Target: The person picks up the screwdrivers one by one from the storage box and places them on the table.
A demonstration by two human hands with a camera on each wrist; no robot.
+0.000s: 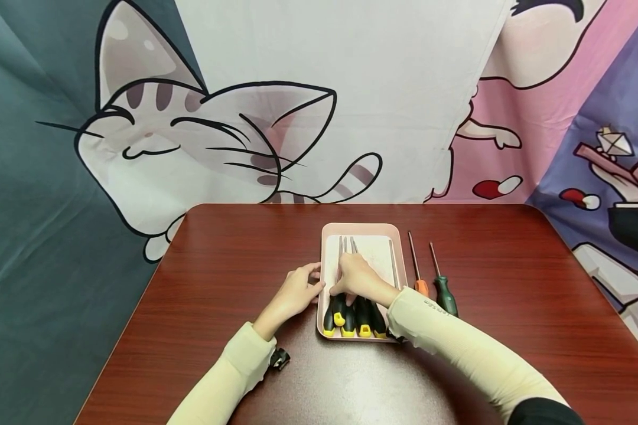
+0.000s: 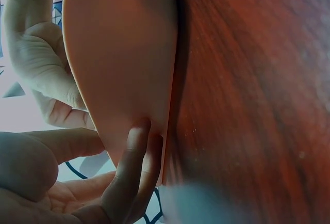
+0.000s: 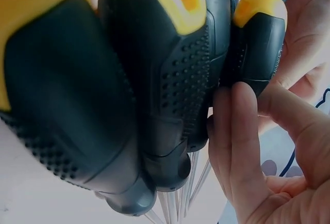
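My right hand [image 1: 358, 276] reaches down into a shallow pink tray [image 1: 361, 228], above a row of black-and-yellow screwdrivers [image 1: 364, 314]. Its thumb and fingers pinch the handle of one small screwdriver [image 3: 263, 41], which lies raised over its neighbours at the row's left side. The shaft of that one is partly covered by the hand. At the tray's left edge, my left hand [image 1: 293, 291] has loosely bent fingers. In the left wrist view its fingertips [image 2: 138, 133] rest against the tray's outer wall, with another digit right at the rim.
Right of the tray lie a screwdriver with an orange handle [image 1: 422, 287] and one with a green handle [image 1: 445, 295], beside my right sleeve [image 1: 457, 336]. The brown table [image 1: 234, 248] ends at a cartoon-printed cloth [image 1: 404, 118] behind it.
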